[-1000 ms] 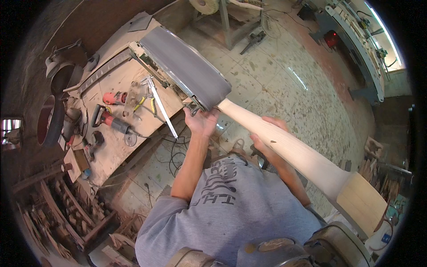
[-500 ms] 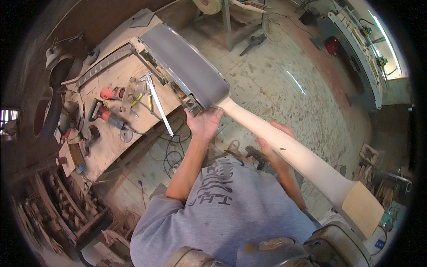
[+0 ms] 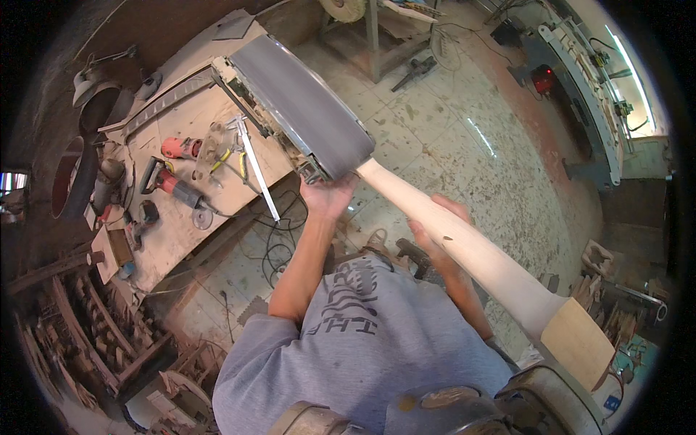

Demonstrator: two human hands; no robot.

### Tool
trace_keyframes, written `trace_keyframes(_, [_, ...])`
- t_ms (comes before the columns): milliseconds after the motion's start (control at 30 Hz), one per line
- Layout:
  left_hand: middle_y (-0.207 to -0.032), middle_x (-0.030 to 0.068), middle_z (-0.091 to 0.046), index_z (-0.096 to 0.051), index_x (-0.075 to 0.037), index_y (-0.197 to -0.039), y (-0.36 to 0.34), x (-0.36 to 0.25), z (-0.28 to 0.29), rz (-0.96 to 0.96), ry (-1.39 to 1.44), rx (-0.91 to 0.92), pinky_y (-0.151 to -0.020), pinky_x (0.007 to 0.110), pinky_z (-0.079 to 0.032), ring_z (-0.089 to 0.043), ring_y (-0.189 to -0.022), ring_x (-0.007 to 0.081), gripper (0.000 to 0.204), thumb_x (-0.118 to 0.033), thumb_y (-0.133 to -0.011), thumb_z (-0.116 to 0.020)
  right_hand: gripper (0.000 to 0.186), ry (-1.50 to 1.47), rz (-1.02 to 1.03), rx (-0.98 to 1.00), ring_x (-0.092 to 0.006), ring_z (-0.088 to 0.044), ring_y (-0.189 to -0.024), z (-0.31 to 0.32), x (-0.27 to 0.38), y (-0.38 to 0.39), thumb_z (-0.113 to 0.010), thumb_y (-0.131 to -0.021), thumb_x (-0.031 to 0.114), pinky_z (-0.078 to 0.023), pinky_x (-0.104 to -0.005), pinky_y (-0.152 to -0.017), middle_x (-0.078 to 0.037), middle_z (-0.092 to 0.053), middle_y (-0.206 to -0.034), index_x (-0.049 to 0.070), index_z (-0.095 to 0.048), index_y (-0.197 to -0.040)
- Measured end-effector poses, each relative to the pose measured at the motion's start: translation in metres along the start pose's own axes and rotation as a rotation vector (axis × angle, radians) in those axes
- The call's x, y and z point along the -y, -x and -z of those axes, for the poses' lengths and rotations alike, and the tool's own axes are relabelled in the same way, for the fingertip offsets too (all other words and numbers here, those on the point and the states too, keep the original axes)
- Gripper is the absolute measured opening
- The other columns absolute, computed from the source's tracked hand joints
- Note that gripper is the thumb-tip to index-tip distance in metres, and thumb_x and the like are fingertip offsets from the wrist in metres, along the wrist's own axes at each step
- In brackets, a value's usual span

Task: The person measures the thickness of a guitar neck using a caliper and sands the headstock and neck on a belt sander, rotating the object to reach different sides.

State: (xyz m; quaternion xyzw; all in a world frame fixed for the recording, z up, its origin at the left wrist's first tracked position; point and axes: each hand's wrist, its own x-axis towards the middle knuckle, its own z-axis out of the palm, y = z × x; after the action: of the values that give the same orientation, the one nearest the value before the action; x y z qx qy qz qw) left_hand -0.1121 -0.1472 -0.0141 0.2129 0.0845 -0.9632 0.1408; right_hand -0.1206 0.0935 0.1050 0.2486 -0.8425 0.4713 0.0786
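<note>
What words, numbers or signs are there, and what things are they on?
Grey shirt: big dark letters on the front, but I won't copy them out.
Silver measuring tool: any marks are too small to read.
Red-and-black power tool: any label is too small to read.
Sanding belt and wooden piece: no writing that I can see.

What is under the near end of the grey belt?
The left hand and the narrow end of the pale wooden piece reach beneath the belt; it covers the wood's tip and part of the hand.
</note>
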Motion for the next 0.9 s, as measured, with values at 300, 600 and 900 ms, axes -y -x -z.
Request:
trace_keyframes(300, [-0.154,0.0214,-0.046,-0.042,-0.001,-0.153,0.008,-0.001,-0.023,-0.122,-0.062,-0.286,-0.119,0.062,-0.038,-0.045,-0.141,0.0432,0.07,-0.05,-0.103,-0.042,0.061,-0.153,-0.17,0.042,-0.019,-0.068,-0.098,-0.011,0.003,0.006,-0.089,-0.082,0.017,-0.056,-0.0324,-0.085,-0.013,-0.067,-0.113,-0.002,-0.057,-0.13])
trace_keyframes(600, [-0.156,0.021,-0.045,-0.042,0.0,-0.152,0.012,0.004,0.002,0.018,-0.023,0.027,-0.119,0.063,-0.037,-0.044,-0.142,0.043,0.073,-0.052,-0.101,-0.045,0.061,-0.019,0.009,0.025,-0.0183,-0.07,-0.093,0.012,0.008,0.01,-0.09,-0.081,0.019,-0.057,-0.0313,-0.083,-0.012,-0.069,-0.11,-0.003,-0.059,-0.129])
trace_keyframes(900, [-0.153,0.0214,-0.047,-0.045,-0.004,-0.151,-0.003,-0.004,0.002,-0.078,-0.073,-0.053,-0.116,0.061,-0.041,-0.048,-0.138,0.0423,0.067,-0.047,-0.1,-0.047,0.059,0.044,0.018,-0.039,-0.0202,-0.074,-0.085,-0.013,0.003,0.005,-0.092,-0.076,0.025,-0.059,-0.0322,-0.079,-0.011,-0.074,-0.1,0.001,-0.065,-0.123])
